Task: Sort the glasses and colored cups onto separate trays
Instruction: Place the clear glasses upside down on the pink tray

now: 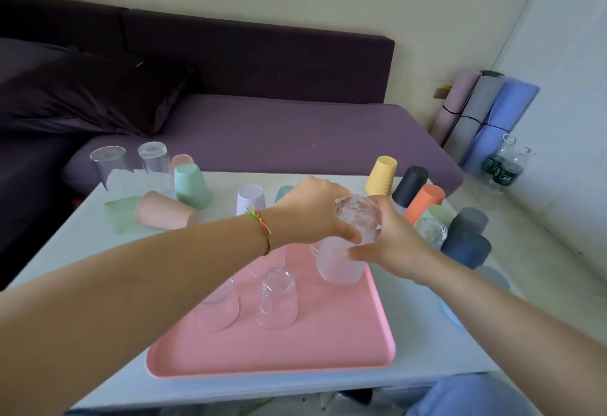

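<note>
Both hands are closed round one frosted glass (341,263), which stands mouth-down at about 1 o'clock on the pink tray (328,346). Whether its rim has touched the tray floor I cannot tell. The left hand (312,215) caps the upturned base with its thumb on the wall, and the right hand (394,245) wraps the wall from 3 o'clock. The glass looks rigid, thick-walled and fairly heavy, and breakable if knocked. Its textured skin should give better purchase than smooth glass, and the safest hold is round the middle of the wall, not the rim. A clear glass (277,300) sits inverted near the tray's centre and another glass (218,309) at 9 o'clock, half hidden by the forearm, so the landing spot has neighbours that could chip. Two tall glasses (108,166) wait at the 10 o'clock corner of the counter (427,359), and a patterned glass (432,231) at 3 o'clock stands beside the dark cups (466,248). The yellow cup (381,176) and mint cup (192,185) look like light, tough plastic.
</note>
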